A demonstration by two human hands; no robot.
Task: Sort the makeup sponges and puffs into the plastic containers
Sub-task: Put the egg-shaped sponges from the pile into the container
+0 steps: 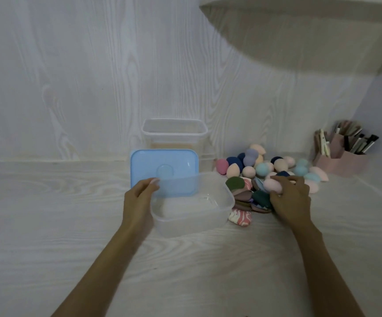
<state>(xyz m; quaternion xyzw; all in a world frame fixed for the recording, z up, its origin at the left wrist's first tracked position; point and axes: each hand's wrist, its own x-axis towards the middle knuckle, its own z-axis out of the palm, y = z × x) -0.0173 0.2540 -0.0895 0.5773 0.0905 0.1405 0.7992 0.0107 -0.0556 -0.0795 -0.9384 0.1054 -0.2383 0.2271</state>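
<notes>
A clear plastic container [208, 216] with nothing in it sits tilted in front of me. My left hand [139, 200] grips its left rim, thumb over the edge. Behind it a blue lid [148, 165] lies on the table, and farther back stands a taller clear container [174, 133]. To the right lies a pile of egg-shaped sponges [263, 167] in pink, peach, blue and navy, with flat puffs [242, 195] in front of them. My right hand [293, 200] holds a pink sponge [273, 185] above the puffs.
A pink holder [341, 161] with brushes and pencils stands at the back right by the wall. The white wood-grain table [48, 225] meets a matching wall behind. A pale rounded shape [311, 30] hangs overhead at the upper right.
</notes>
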